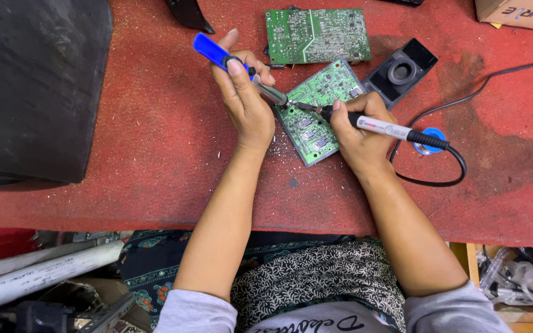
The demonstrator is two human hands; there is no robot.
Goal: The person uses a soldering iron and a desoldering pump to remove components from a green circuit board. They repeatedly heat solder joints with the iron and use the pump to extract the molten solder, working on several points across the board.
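Observation:
A small green circuit board (316, 117) lies tilted on the red bench top (155, 142). My left hand (245, 92) grips a desoldering pump (217, 55) with a blue top and metal barrel, its nozzle down on the board's left edge. My right hand (356, 132) holds a soldering iron (390, 129) with a white and black handle; its tip touches the board beside the pump's nozzle. The iron's black cord (458, 166) loops to the right.
A larger green circuit board (316, 34) lies behind. A black iron stand (402, 71) sits at the right rear, a blue solder spool (430, 139) under the cord. A big black object (32, 86) fills the left. A cardboard box (519, 12) is at the far right corner.

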